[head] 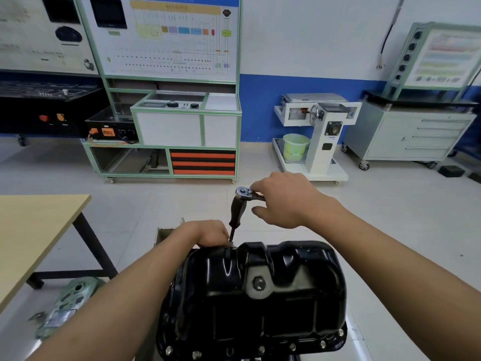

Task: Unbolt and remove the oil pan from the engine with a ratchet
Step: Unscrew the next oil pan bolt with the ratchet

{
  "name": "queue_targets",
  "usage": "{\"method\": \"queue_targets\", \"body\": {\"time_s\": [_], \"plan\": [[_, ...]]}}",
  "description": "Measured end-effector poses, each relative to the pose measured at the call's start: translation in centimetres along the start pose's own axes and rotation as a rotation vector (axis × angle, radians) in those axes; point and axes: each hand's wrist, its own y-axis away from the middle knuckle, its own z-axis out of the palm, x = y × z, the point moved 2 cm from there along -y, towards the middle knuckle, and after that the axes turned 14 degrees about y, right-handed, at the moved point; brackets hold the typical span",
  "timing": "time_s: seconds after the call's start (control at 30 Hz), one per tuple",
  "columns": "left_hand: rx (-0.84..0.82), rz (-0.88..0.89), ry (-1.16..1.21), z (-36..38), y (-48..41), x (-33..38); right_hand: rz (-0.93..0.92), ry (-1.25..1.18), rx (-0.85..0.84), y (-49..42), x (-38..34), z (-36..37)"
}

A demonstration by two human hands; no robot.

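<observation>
Left hand (208, 234): fingers hidden behind far rim of oil pan (260, 295), grasp unreadable. Right hand (283, 201) grips chrome ratchet (243, 192), handle covered. Pan glossy black, ribbed.

"What's the oil pan (260, 308) look like from there?"

"Glossy black pressed steel, sump side up, with its drain plug (258, 283) set in a recess facing us. Silver bolts (322, 343) sit along the near flange."

"And the ratchet (243, 193)?"

"Chrome head, up high beyond the pan — it tops a black extension (235, 212) standing nearly upright, leaning slightly right at the top. The thin shaft meets the pan's far rim."
</observation>
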Motion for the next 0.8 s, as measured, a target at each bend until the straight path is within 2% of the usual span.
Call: {"method": "queue_targets", "body": {"time_s": [0.13, 0.27, 0.57, 0.67, 0.8], "plan": [[0.014, 0.007, 0.058, 0.0, -0.3, -0.3, -0.012, -0.110, 0.028, -0.3, 0.0, -0.2], [0.016, 0.000, 0.135, 0.1, -0.6, -0.4, 0.075, -0.111, 0.105, -0.7, -0.9, -0.3], [-0.101, -0.060, 0.620, -0.8, 0.0, -3.3, 0.197, -0.114, 0.105, -0.5, 0.2, 0.6], [-0.070, 0.063, 0.507, -0.6, -0.7, -3.6, 0.179, -0.166, 0.104, -0.6, 1.0, 1.0], [-0.011, 0.316, 0.032, -1.4, -1.5, -3.2, 0.163, -0.232, 0.093, -1.2, 1.5, 1.2]]}}
